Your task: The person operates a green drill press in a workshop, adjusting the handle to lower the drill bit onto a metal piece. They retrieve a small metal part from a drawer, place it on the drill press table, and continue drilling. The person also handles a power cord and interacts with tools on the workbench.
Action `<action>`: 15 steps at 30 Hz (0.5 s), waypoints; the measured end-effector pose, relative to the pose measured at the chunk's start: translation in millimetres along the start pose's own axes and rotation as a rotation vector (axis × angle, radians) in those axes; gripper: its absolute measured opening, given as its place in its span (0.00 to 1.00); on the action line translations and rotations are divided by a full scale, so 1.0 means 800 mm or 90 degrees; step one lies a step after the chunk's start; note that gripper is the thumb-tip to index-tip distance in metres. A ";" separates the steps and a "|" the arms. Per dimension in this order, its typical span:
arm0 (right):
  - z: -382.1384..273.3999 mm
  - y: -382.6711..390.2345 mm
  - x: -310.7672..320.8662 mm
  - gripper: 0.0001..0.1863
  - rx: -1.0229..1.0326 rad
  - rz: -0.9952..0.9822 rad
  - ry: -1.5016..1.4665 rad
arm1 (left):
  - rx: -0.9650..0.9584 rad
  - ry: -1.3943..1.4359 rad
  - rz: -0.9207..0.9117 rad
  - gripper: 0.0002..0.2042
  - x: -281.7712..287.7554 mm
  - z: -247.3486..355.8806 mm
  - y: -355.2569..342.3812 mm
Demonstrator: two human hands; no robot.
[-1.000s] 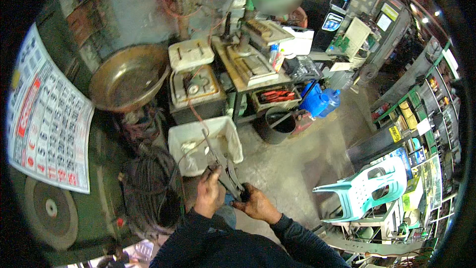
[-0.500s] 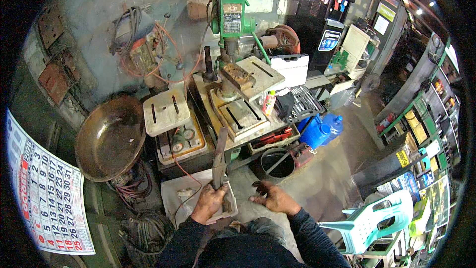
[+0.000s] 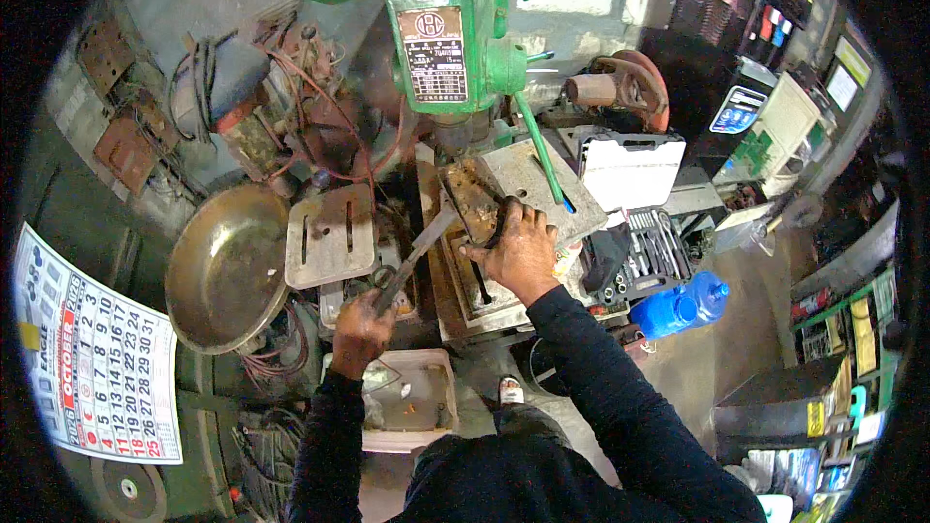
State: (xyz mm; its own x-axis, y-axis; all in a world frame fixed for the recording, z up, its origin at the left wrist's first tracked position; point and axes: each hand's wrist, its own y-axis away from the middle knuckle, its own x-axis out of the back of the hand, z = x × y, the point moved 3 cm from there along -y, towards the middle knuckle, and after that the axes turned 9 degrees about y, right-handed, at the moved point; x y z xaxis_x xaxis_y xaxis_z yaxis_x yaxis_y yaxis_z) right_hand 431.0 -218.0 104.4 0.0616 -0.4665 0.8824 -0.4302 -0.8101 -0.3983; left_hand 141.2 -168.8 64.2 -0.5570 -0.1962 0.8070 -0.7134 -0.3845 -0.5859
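My left hand [image 3: 362, 331] is closed round the lower end of a long, flat metal tool [image 3: 424, 244]. Its blade slants up to the right, and its tip reaches the brown, worn block [image 3: 469, 196] on the drill press. With thumb and fingers about the near right end of that block, my right hand [image 3: 524, 250] grips it; the palm side is hidden. The block lies on the grey slotted table [image 3: 523, 174] of the green drill press [image 3: 426, 48], below the drill head.
A second slotted plate [image 3: 331, 235] and a round metal pan [image 3: 208, 281] stand left. Below is a white tray [image 3: 426, 426] with scraps. An open socket set [image 3: 654, 244], a white case [image 3: 632, 172] and blue jugs [image 3: 683, 306] are at right. A green lever [image 3: 539, 147] hangs over the table.
Both hands have moved forward from above the white tray to the drill press. The flat tool now reaches the block, and my formerly empty right hand has taken hold of the block's end.
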 end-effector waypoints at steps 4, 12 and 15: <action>0.016 -0.020 -0.018 0.49 0.089 -0.006 -0.052 | 0.314 0.238 -0.046 0.11 -0.024 -0.016 -0.025; 0.020 -0.028 -0.022 0.49 0.092 -0.008 -0.046 | 0.262 0.266 -0.103 0.13 -0.015 -0.011 -0.063; 0.016 -0.024 -0.017 0.49 0.055 0.006 -0.052 | 0.336 0.347 -0.143 0.15 -0.023 -0.033 -0.073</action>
State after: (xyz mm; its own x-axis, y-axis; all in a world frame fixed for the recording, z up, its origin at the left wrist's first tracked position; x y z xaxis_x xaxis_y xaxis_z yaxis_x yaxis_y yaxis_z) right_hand 450.3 -200.4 96.6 0.1329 -0.4983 0.8568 -0.3517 -0.8319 -0.4293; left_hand 181.5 -119.2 81.7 -0.6510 0.3536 0.6717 -0.6134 -0.7663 -0.1911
